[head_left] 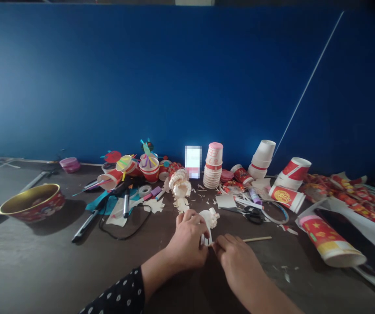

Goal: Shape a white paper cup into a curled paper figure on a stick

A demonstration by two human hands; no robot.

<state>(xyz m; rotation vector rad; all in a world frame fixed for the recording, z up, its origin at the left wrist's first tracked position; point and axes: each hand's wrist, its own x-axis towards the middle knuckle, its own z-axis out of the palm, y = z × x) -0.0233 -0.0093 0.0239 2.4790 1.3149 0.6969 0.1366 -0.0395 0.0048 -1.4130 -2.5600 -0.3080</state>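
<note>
My left hand (189, 240) is closed around a white paper cup (208, 222) whose wall is cut into strips, some curled outward. My right hand (238, 261) pinches one of the cup's lower strips between thumb and fingers. Both hands rest low over the dark table (43, 261), near its front middle. A thin wooden stick (257, 239) lies just right of my right hand. Behind the cup stands another cut white cup with curled strips (180, 183), with paper scraps around it.
A gold-lined red bowl (32, 203) sits at the left. Markers (126, 203), tape (144, 190) and a black cable lie left of centre. Stacked paper cups (213, 168), scissors (252, 214) and fallen red cups (329, 240) crowd the back and right. A blue wall stands behind.
</note>
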